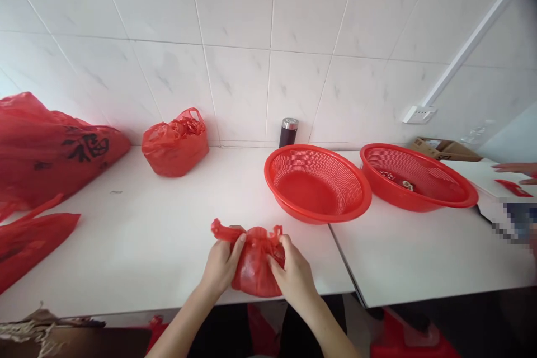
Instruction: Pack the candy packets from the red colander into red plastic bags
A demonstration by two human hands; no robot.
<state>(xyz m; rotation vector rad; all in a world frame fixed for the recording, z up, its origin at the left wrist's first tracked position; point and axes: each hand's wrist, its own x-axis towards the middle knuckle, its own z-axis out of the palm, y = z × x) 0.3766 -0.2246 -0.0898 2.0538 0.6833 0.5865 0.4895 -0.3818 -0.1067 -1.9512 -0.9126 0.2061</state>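
Observation:
A small, filled red plastic bag is between my hands at the table's front edge. Its handles stick out at the upper left and upper right, and what it holds cannot be made out. My left hand grips the bag's left side, thumb on top near the gathered neck. On the other side, my right hand is closed on the bag, its thumb pressed against the front. Just beyond lies a red colander, with nothing visible inside.
Another red colander holds a few small pieces. A stuffed red bag and a dark flask stand by the wall. Large red bags fill the left. At right are a cardboard box and another person's hand.

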